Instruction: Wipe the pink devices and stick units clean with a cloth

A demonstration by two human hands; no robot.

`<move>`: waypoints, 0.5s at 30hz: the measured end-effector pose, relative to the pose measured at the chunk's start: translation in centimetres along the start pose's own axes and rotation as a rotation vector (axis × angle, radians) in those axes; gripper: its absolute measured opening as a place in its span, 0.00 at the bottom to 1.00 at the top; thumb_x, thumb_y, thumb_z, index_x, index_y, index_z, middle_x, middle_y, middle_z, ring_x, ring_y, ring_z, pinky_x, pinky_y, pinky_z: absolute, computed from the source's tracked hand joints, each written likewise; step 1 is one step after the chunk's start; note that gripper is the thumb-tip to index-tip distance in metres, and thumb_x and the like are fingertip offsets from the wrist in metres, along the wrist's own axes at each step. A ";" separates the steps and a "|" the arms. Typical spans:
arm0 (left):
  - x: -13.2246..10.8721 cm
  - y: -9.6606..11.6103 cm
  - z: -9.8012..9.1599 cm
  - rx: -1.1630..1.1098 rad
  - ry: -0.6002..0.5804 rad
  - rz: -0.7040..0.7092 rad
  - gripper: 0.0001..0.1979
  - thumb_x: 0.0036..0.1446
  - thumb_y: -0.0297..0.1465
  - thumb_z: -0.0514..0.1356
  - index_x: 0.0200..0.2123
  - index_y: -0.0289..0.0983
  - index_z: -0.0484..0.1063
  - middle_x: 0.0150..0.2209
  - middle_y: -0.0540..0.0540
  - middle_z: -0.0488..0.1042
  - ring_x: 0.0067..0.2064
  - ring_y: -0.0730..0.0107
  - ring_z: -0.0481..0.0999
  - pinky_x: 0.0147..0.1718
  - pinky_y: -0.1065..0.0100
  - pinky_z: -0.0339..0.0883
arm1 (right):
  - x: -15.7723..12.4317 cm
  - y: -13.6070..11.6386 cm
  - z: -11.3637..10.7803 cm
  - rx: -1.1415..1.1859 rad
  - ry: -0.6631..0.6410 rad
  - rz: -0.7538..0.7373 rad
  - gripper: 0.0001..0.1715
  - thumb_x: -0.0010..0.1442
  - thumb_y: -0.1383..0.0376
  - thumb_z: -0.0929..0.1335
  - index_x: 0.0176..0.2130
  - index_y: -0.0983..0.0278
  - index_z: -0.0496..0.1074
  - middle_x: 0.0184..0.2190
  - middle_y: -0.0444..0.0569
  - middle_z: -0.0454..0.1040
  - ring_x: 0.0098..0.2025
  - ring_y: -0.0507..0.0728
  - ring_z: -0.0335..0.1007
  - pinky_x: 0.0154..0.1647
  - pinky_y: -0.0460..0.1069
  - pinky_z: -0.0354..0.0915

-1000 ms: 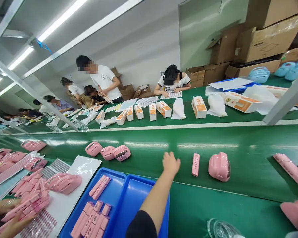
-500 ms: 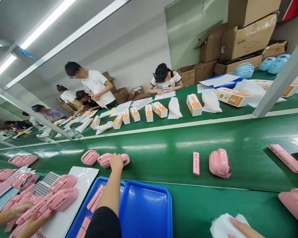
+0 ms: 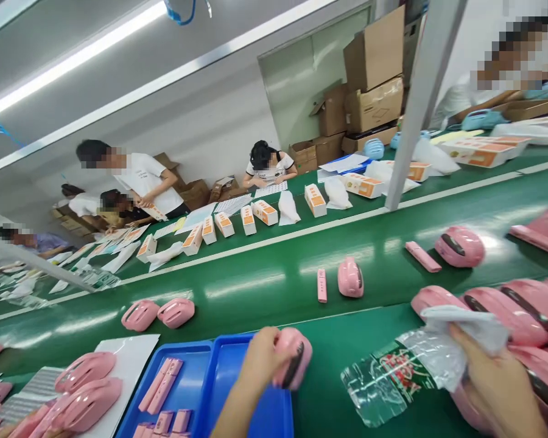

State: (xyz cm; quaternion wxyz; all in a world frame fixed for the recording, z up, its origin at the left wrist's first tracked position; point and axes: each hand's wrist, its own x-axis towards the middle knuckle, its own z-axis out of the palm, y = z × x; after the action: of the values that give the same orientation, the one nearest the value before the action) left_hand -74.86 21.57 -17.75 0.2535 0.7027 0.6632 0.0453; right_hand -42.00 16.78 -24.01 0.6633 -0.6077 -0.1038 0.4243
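Observation:
My left hand (image 3: 257,360) is closed around a pink rounded device (image 3: 298,354) and holds it above the right blue tray (image 3: 231,371) at the near edge of the green belt (image 3: 265,286). At the lower right, my right hand (image 3: 500,386) grips a white cloth (image 3: 468,322). A clear printed plastic bag (image 3: 388,380) lies just left of that hand. Two more pink devices (image 3: 158,313) sit on the belt to the left. Another pink device (image 3: 350,277) stands beside a pink strip (image 3: 322,285) further along.
The left blue tray (image 3: 192,374) holds several pink strips (image 3: 158,383). Pink devices crowd the right edge (image 3: 506,304) and lie on a white sheet (image 3: 132,359) at the lower left. Orange-and-white boxes (image 3: 249,219) line the far bench, where other people work. A grey post (image 3: 415,103) stands right.
My left hand took one pink device from the group of three on the belt and drew it back over the tray. My right hand rose with the cloth. The view swung right.

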 end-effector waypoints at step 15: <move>-10.8 7.7 12.0 -0.624 -0.214 0.041 0.32 0.47 0.44 0.55 0.57 0.45 0.62 0.63 0.46 0.55 0.64 0.63 0.51 0.61 0.66 0.46 | -9.0 5.6 -4.9 0.282 -0.216 0.485 0.20 0.40 0.63 0.76 0.32 0.69 0.69 0.22 0.50 0.76 0.23 0.60 0.73 0.24 0.53 0.70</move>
State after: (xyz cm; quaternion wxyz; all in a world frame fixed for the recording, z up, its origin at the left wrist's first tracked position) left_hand -64.35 7.82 -21.98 0.5237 0.6053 0.5727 0.1773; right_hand -46.76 6.51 -26.81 0.6055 -0.4680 0.0346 0.6428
